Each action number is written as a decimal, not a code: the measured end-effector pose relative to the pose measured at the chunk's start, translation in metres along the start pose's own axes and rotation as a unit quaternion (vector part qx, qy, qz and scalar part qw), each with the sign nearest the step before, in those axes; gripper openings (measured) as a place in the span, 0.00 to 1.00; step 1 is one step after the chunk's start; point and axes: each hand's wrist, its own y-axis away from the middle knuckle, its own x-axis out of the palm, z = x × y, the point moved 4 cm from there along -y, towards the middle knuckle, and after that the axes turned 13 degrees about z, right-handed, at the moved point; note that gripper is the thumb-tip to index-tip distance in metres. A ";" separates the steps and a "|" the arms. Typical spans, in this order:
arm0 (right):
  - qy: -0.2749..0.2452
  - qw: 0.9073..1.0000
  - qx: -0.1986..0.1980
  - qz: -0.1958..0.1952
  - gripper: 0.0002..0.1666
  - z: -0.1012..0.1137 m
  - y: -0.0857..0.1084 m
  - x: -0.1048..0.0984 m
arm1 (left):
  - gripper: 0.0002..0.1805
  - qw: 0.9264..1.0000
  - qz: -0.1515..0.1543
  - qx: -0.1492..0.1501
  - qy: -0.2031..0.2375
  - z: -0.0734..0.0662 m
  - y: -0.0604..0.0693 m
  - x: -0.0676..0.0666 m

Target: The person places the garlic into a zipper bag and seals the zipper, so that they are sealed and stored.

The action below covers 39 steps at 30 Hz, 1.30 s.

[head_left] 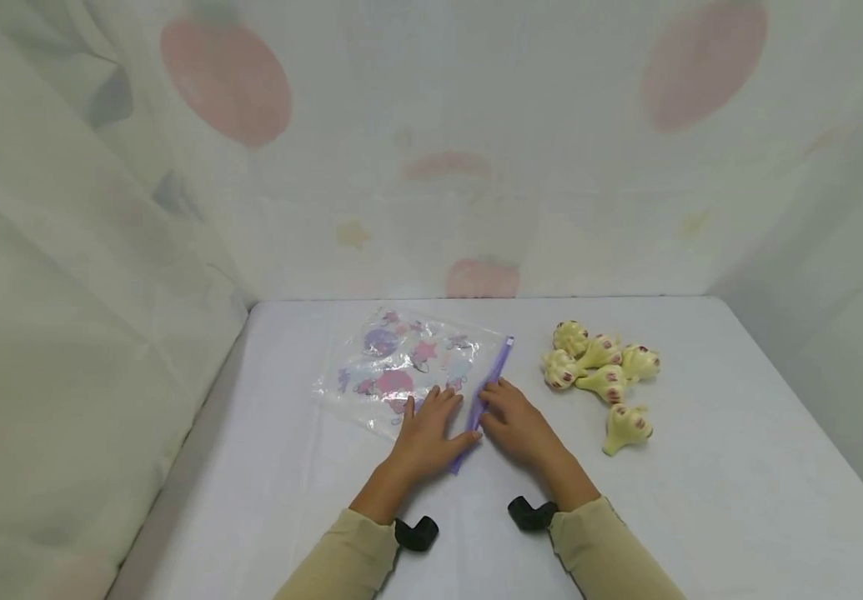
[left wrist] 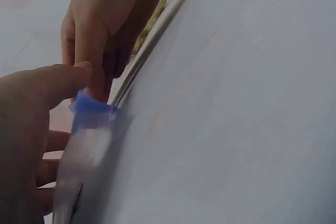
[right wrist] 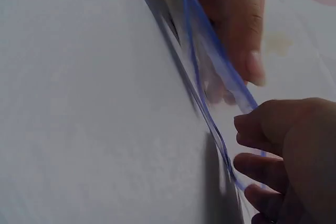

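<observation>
A clear zip bag (head_left: pixel 378 375) printed with pink and purple pictures lies on the white table, its purple zip edge (head_left: pixel 502 357) toward the right. My left hand (head_left: pixel 427 442) rests on the bag with fingers spread and the thumb reaching the zip edge. With bent fingers, my right hand (head_left: pixel 524 429) holds that edge from the other side. In the right wrist view the two blue lips (right wrist: pixel 215 38) of the bag's mouth stand apart near the right fingers (right wrist: pixel 262 169). Several garlic bulbs (head_left: pixel 604 383) lie right of the bag, untouched.
The white table (head_left: pixel 739 467) ends at a pale curtain (head_left: pixel 589 208) with faded fruit prints at the back. Another curtain (head_left: pixel 86 333) hangs along the left side. Black wrist devices (head_left: pixel 416 535) sit at both cuffs.
</observation>
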 end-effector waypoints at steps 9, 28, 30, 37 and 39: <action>0.051 0.997 -0.060 -0.004 0.02 0.014 -0.013 0.004 | 0.13 0.990 -0.136 0.045 -0.005 -0.007 0.004 -0.010; 0.045 0.997 -0.068 -0.001 0.57 0.015 -0.027 0.009 | 0.05 0.950 -0.237 0.012 0.204 0.004 0.028 -0.008; 0.044 0.997 -0.066 0.003 0.52 0.015 -0.027 0.009 | 0.04 0.937 -0.223 0.002 0.270 0.011 0.027 -0.004; 0.086 0.982 -0.077 -0.146 0.20 0.005 -0.009 -0.023 | 0.02 0.908 -0.223 -0.010 0.353 0.011 0.028 -0.005; 0.117 0.960 -0.080 -0.241 0.15 -0.002 -0.001 -0.040 | 0.02 0.906 -0.224 -0.007 0.360 0.009 0.028 -0.006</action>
